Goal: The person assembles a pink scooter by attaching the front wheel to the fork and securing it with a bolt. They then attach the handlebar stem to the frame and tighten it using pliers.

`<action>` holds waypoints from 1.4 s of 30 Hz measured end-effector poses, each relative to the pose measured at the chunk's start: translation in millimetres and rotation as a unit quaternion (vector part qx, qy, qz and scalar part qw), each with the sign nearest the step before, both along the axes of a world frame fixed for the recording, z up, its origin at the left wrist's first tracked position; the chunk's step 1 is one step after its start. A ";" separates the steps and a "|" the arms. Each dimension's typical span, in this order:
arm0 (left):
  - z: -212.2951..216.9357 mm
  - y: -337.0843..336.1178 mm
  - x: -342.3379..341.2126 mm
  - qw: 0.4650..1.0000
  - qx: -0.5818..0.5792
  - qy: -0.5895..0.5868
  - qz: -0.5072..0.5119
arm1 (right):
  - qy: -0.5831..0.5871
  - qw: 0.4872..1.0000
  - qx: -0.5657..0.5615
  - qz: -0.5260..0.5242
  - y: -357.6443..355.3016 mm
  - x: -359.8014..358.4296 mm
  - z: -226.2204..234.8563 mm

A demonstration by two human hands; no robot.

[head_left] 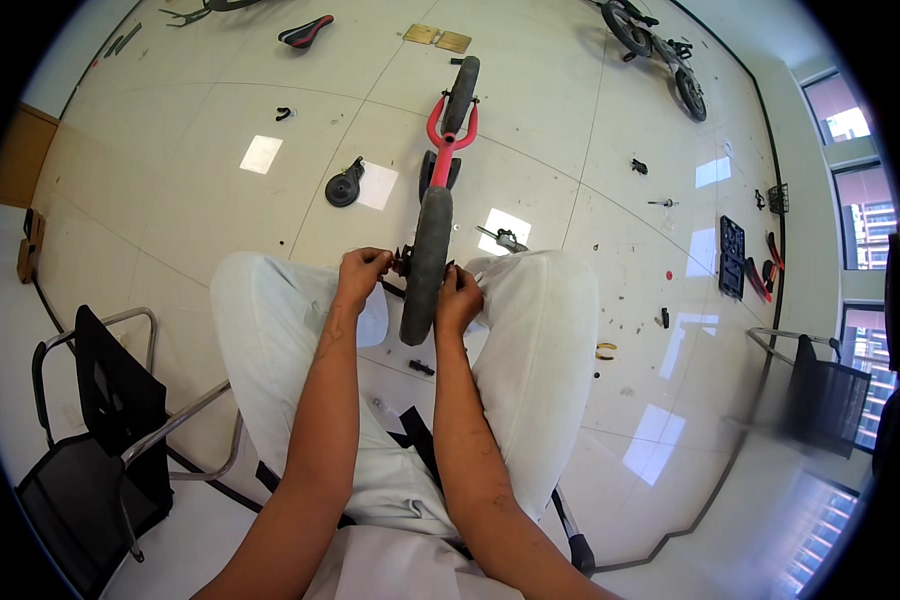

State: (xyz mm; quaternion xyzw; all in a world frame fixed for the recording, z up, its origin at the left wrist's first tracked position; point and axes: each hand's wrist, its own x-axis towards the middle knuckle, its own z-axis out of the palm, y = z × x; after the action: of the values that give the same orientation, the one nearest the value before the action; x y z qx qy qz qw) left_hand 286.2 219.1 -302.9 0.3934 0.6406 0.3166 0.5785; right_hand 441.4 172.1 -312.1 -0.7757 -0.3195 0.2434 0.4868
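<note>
Between my knees stands a small bike with a red frame point(444, 160). Its near wheel point(429, 265) has a thick black tyre and sits between my two hands; the far wheel point(461, 95) points away from me. On the wheel's left side, at the axle, the fingers of my left hand point(364, 277) are pinched beside a dark hub part point(401, 261). What they grip is too small to name. My right hand point(459, 300) is closed at the axle on the right side of the tyre, and its fingertips hide whatever is in them.
On the tiled floor lie a black round part point(345, 184), a saddle point(305, 32), yellow pedals point(438, 38) and a black tool case point(732, 257). Another small bike point(660, 55) lies far right. Chairs point(95, 440) stand at left and right point(825, 390).
</note>
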 end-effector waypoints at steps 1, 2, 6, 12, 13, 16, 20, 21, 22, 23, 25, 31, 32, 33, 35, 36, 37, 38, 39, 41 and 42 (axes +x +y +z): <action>-0.1 -0.5 0.1 1.000 0.007 -0.014 -0.001 | 0.002 1.000 -0.001 0.000 -0.4 0.4 0.8; -0.1 -1.0 0.4 1.000 0.013 -0.028 -0.002 | 0.003 1.000 -0.002 0.000 -0.7 0.6 1.7; -3.5 -1.2 -3.2 0.996 0.018 -0.085 0.004 | 0.002 1.000 -0.008 0.004 -0.3 0.0 3.2; 0.6 -0.7 -4.4 0.994 0.019 -0.101 0.040 | 0.005 1.000 -0.009 0.021 -0.4 -4.3 13.6; 1.8 -0.1 -4.8 0.993 0.010 -0.107 0.052 | 0.007 1.000 -0.013 0.023 -0.5 -5.6 16.4; -3.3 3.0 -9.7 0.991 0.007 -0.117 0.069 | -0.018 1.000 0.001 0.025 1.2 -11.3 14.5; -3.0 2.9 -8.8 0.995 -0.022 -0.044 0.090 | -0.012 1.000 0.004 0.026 2.8 -14.6 11.6; -3.1 1.2 -5.9 0.993 -0.020 -0.056 0.104 | -0.018 0.999 0.012 0.028 3.3 -13.2 9.2; -0.9 1.3 -4.5 0.992 -0.055 -0.029 0.113 | -0.010 0.999 0.015 0.028 3.5 -12.8 6.6; -2.2 2.2 -6.6 0.991 -0.069 -0.053 0.106 | -0.002 0.999 0.018 0.027 3.9 -12.8 4.1; -9.0 0.7 -14.0 0.985 -0.082 -0.108 0.111 | 0.007 0.999 0.012 0.033 2.5 -15.6 5.9; -5.7 -1.6 -10.9 0.975 -0.039 -0.182 0.123 | 0.006 0.999 0.004 0.035 2.4 -12.1 0.3; -3.1 -1.1 -10.3 0.976 -0.040 -0.180 0.120 | 0.007 1.000 0.002 0.030 2.3 -11.6 -0.9; -4.2 -1.3 -11.1 0.976 -0.039 -0.177 0.119 | 0.012 0.999 -0.003 0.031 2.6 -12.4 0.8; -6.6 -2.2 -11.2 0.985 -0.008 -0.138 0.106 | 0.021 0.999 -0.012 0.030 2.8 -14.5 3.8; -7.1 -2.6 -9.6 0.988 0.007 -0.119 0.098 | 0.022 0.999 -0.008 0.026 2.7 -14.4 3.1; -7.7 -3.2 -8.0 0.988 0.013 -0.116 0.101 | 0.024 0.999 -0.005 0.023 2.7 -14.5 2.3; -8.3 -4.0 -6.0 0.988 0.018 -0.112 0.103 | 0.025 0.999 -0.002 0.020 2.7 -13.9 1.5; -8.8 -5.0 -4.7 0.988 0.023 -0.108 0.106 | 0.026 0.999 -0.001 0.021 2.8 -13.2 0.8; -9.6 -6.3 -2.4 0.990 0.028 -0.099 0.101 | 0.029 0.999 0.001 0.025 2.7 -11.4 -0.7; -10.1 -6.7 -2.8 0.990 0.031 -0.093 0.099 | 0.023 0.999 0.000 0.025 2.6 -11.9 0.6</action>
State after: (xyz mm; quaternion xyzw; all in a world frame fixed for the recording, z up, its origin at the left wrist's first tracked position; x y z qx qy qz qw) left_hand 283.4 212.4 -313.0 0.3143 0.6100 0.4270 0.5889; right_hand 429.4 174.7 -311.5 -0.7617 -0.3279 0.2733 0.4874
